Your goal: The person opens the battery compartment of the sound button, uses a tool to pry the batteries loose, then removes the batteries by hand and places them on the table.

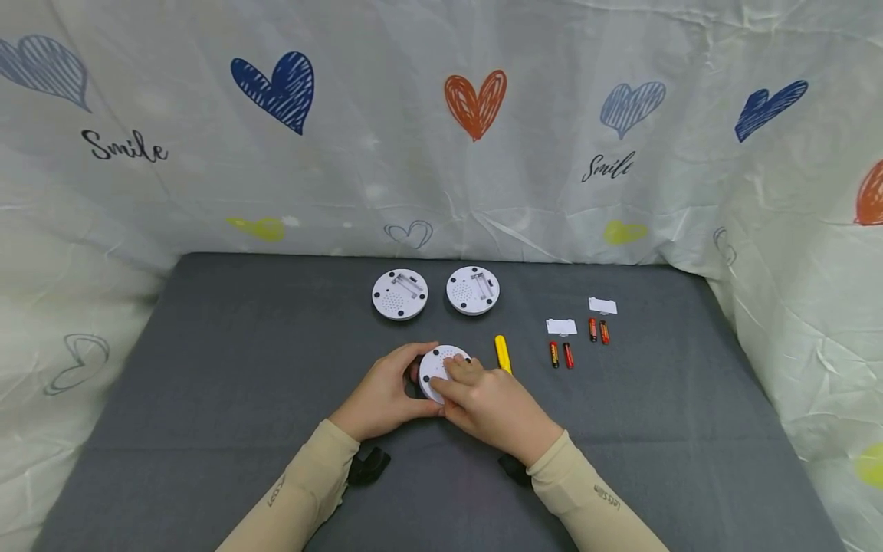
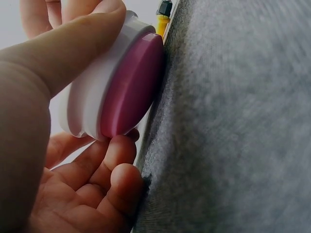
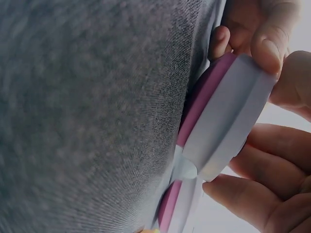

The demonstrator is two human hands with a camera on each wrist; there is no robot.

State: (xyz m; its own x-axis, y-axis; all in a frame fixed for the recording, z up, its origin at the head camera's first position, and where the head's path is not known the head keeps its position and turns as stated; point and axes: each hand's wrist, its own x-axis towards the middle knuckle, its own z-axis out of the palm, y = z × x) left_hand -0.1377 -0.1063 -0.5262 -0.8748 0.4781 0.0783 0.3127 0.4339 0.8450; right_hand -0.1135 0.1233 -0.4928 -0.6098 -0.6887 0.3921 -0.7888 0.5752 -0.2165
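My left hand (image 1: 386, 391) grips a round white push-button buzzer (image 1: 431, 372) by its rim, thumb on the near side and fingers curled round the far side. Its purple dome (image 2: 133, 87) points down, close over the grey cloth, and the back with speaker holes and dark feet faces up. Across that back lies my right hand (image 1: 493, 399), its fingertips (image 3: 216, 187) pressing on the face near the edge. The fingers cover part of the back, so the battery compartment there is hidden. Just beyond the right hand lies a yellow-handled screwdriver (image 1: 502, 353), partly covered by it.
Two more white buzzers (image 1: 400, 294) (image 1: 473, 290) lie back up behind the hands, battery compartments uncovered. To the right are two white battery covers (image 1: 562, 327) (image 1: 603, 307) with pairs of small red-and-black batteries (image 1: 569, 356) (image 1: 592, 330). A heart-print curtain (image 1: 386, 176) borders the table.
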